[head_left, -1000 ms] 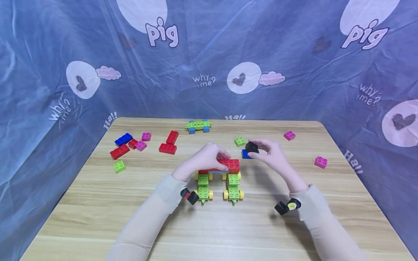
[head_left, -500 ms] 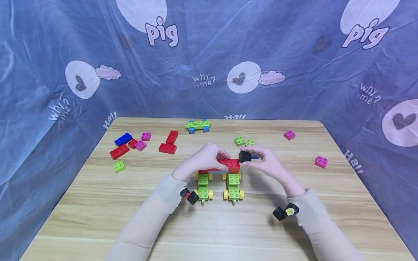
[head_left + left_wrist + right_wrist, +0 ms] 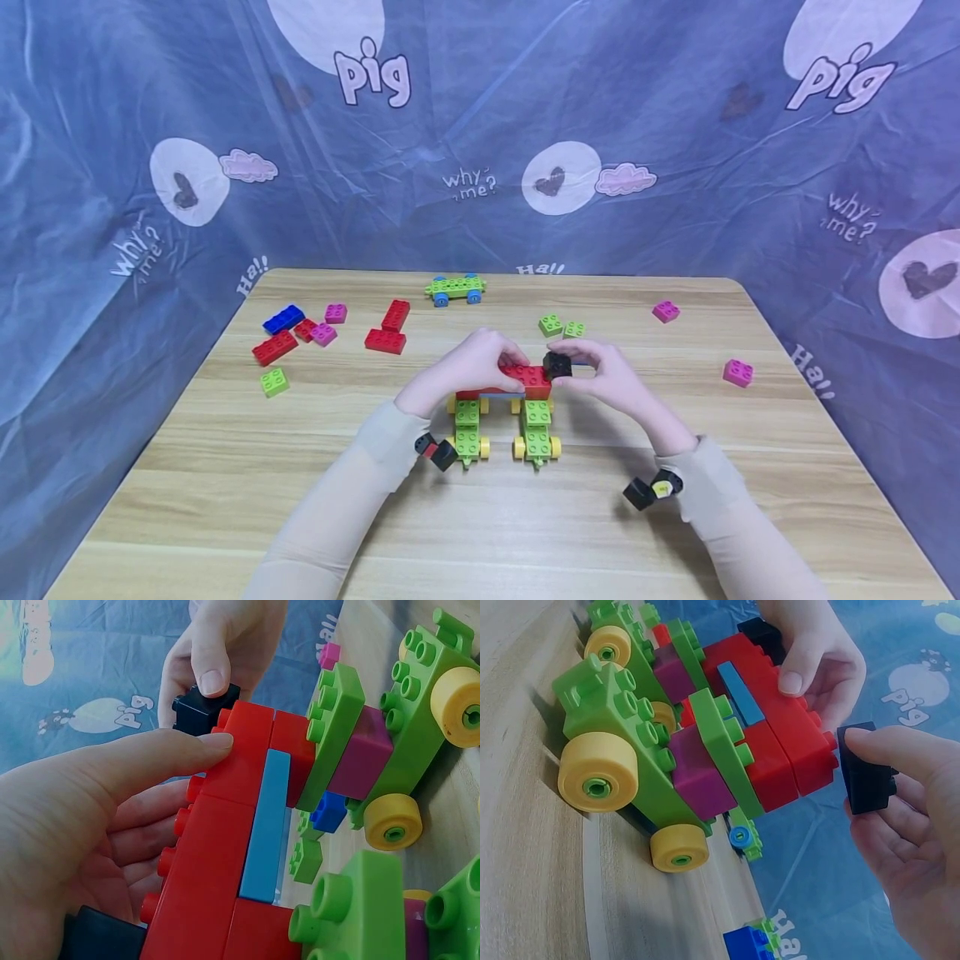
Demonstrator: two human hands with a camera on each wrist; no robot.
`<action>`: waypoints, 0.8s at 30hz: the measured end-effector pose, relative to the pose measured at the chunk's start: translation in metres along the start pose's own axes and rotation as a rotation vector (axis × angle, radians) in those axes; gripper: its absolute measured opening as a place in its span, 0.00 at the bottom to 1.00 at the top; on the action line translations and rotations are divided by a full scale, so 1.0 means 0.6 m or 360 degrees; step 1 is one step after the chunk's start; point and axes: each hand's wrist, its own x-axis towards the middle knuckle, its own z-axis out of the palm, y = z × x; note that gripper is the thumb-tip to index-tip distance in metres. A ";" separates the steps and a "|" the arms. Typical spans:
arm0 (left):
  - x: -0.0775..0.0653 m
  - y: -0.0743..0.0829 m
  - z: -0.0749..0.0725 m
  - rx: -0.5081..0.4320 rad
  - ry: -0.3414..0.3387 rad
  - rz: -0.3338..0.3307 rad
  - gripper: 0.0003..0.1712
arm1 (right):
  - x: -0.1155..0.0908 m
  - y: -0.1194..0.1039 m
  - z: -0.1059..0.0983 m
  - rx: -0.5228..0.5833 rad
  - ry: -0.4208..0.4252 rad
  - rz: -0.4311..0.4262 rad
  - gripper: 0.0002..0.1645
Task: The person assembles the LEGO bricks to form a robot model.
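My left hand (image 3: pixel 486 362) grips the red bricks (image 3: pixel 536 379) on top of a build, its thumb on their near side in the left wrist view. Between thumb and fingers my right hand (image 3: pixel 603 371) pinches a black brick (image 3: pixel 866 769). That brick is right at the studs of the red end, slightly tilted. Another black brick (image 3: pixel 105 934) shows at the other end, partly behind my left hand. Below the red row are a light blue piece (image 3: pixel 266 825), green bricks (image 3: pixel 341 720) and purple bricks (image 3: pixel 701 772). Two green wheeled bases (image 3: pixel 537 442) with yellow wheels carry it all.
At the back stands a green base (image 3: pixel 456 289) with blue wheels. Loose red bricks (image 3: pixel 385 341) and a blue brick (image 3: pixel 283 319) lie left. Small green bricks (image 3: pixel 551 325) and another blue brick (image 3: pixel 746 943) sit behind my right hand; pink bricks (image 3: pixel 738 372) lie far right.
My right hand has brought the black brick leftward and nearer, to the right end of the red row, uncovering a second small green brick. My left hand has stayed in place.
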 end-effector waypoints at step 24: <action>-0.002 0.007 -0.003 0.0015 -0.0051 -0.0024 0.21 | 0.007 -0.014 -0.002 -0.0147 -0.0106 -0.0078 0.26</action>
